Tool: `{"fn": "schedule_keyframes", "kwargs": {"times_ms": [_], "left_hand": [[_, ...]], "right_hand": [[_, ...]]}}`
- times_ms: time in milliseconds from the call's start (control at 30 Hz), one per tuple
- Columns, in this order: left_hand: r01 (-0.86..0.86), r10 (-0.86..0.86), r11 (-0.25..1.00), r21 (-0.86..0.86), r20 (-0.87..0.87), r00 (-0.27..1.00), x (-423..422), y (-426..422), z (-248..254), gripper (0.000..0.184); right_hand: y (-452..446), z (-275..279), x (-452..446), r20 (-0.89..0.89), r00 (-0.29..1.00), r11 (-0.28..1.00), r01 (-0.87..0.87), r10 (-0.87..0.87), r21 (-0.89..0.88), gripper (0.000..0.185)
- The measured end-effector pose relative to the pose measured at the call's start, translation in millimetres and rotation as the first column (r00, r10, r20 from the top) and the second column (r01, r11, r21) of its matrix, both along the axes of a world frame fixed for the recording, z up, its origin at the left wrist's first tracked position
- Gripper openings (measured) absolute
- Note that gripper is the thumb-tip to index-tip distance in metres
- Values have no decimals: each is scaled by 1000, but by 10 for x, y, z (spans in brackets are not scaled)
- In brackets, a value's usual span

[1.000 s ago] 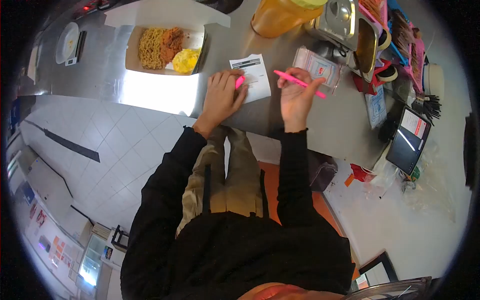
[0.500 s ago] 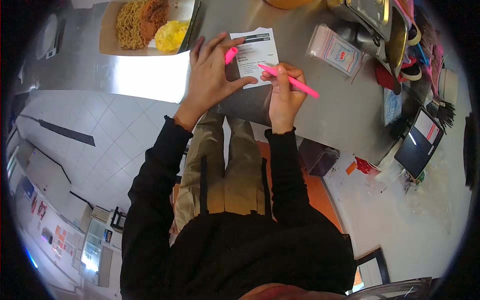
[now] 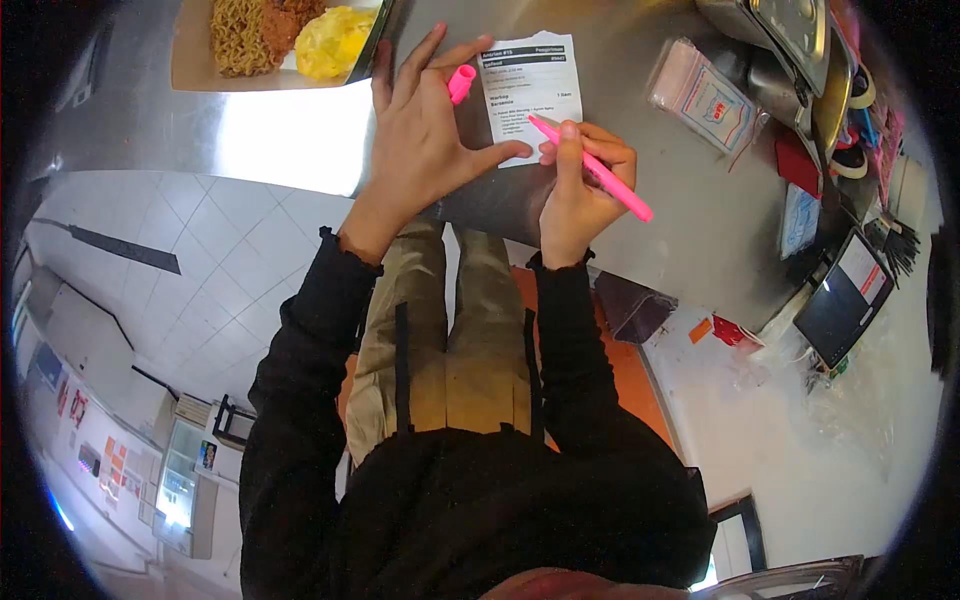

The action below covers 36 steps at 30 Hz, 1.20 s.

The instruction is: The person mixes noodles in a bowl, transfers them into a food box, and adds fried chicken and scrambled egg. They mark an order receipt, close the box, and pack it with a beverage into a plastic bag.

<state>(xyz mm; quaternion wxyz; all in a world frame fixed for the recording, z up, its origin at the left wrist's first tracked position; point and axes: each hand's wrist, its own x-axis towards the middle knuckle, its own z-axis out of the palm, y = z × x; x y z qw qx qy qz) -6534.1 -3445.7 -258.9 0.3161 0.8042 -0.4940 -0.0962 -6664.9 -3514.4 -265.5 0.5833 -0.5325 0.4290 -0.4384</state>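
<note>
Head view shows your right hand (image 3: 585,190) gripping a pink highlighter (image 3: 622,189), the uncapped tip over the small print on the lower part of a receipt (image 3: 530,75); whether it touches the paper is too fine to tell. Your left hand (image 3: 420,140) is spread wide with the pink cap (image 3: 461,84) held by the index finger, while that fingertip meets the receipt's upper left edge and the thumb reaches its bottom edge. The receipt lies flat on the metal worktop (image 3: 700,215) between your two hands. Past your left fingers stands an open cardboard food box (image 3: 186,65) holding noodles (image 3: 238,38) and a yellow egg (image 3: 335,45). Right of the receipt lies a clear plastic packet (image 3: 705,98), with metal containers (image 3: 775,30) beyond it and a tablet (image 3: 847,295) farther right, tilted.
</note>
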Motion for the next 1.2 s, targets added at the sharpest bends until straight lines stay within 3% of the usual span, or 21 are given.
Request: {"fn": "schedule_keyframes", "kwargs": {"times_ms": [167,367,467,567,667,767,867,967,1067,1200], "left_hand": [[19,-18,1000,-24,43,999,7,2,-24,81],[20,-20,1000,-4,25,999,8,12,-35,81],[13,-13,1000,-12,10,1000,8,1,-30,84],[11,-11,1000,-8,12,1000,12,6,-45,84],[11,-11,1000,-11,0,1000,6,2,-48,87],[13,-13,1000,-7,5,1000,10,2,-26,91],[16,-16,1000,11,5,1000,16,-1,-12,95],[19,-19,1000,-5,-13,1000,20,4,-30,94],[12,-12,1000,8,19,1000,-8,-54,57,90],[-2,2,1000,20,11,1000,-16,-76,93,87]], "right_hand": [[-31,-210,-35,-203,977,938,-128,63,-323,18],[12,-170,30,-243,970,953,-84,12,-290,21],[5,-104,40,-311,946,889,-221,95,-401,18],[3,-102,63,-310,945,919,-209,102,-334,19],[-10,-126,33,-327,943,887,-202,62,-416,18],[-13,-184,5,-258,962,948,8,-95,-320,17],[-22,-179,-12,-294,948,936,7,-118,-351,17],[19,-126,-25,-301,949,949,-10,-90,-314,17],[24,-96,-13,-369,930,905,-151,-7,-398,16],[24,-56,30,-369,928,871,-213,39,-443,16]]}}
